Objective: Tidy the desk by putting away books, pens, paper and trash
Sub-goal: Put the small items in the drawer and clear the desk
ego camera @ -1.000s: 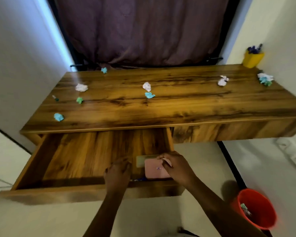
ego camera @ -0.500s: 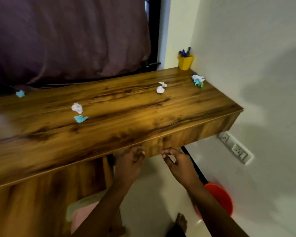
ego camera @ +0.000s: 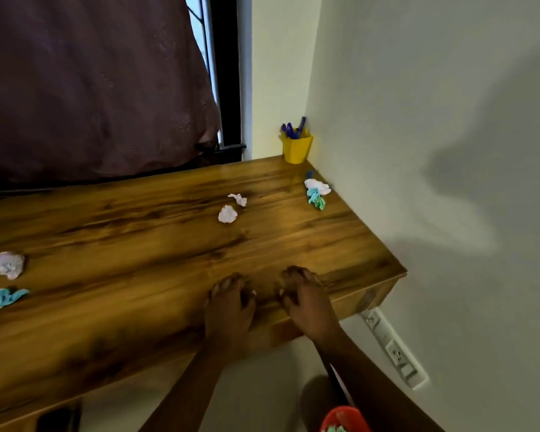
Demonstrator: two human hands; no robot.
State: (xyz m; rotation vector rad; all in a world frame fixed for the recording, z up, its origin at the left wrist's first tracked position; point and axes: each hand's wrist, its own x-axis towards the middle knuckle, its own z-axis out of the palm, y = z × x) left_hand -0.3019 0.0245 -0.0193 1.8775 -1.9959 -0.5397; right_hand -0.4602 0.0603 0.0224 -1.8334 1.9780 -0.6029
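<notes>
Desk (ego camera: pixel 169 244): long slab of glossy brown wood with dark streaky grain, running from the left edge of view into the corner, right end against the pale wall (ego camera: pixel 434 151), back edge under a purple curtain (ego camera: pixel 91 88). Scattered over the top, crumpled paper. Near the middle, a white ball (ego camera: pixel 227 214) with a smaller white scrap (ego camera: pixel 238 199) just behind it, close but apart. By the right wall, a white wad (ego camera: pixel 317 186) touching a blue-green wad (ego camera: pixel 316 199) in front of it. Far left, a pinkish-white ball (ego camera: pixel 8 265) and, nearer the front, a flat blue scrap (ego camera: pixel 5 297). In the back corner, upright, a yellow cup (ego camera: pixel 296 148) with blue pens (ego camera: pixel 293 129) sticking out. Left hand (ego camera: pixel 229 307) and right hand (ego camera: pixel 309 304) side by side at the front edge toward the right end, apart, palms down, fingers loosely bent with tips on the wood, holding nothing. Both somewhat blurred, finer finger detail hard to tell. Below, at the bottom of view, part of a red bin (ego camera: pixel 356 419) with green paper (ego camera: pixel 334 429) inside. On the wall under the right end, a white socket strip (ego camera: pixel 393 350)
</notes>
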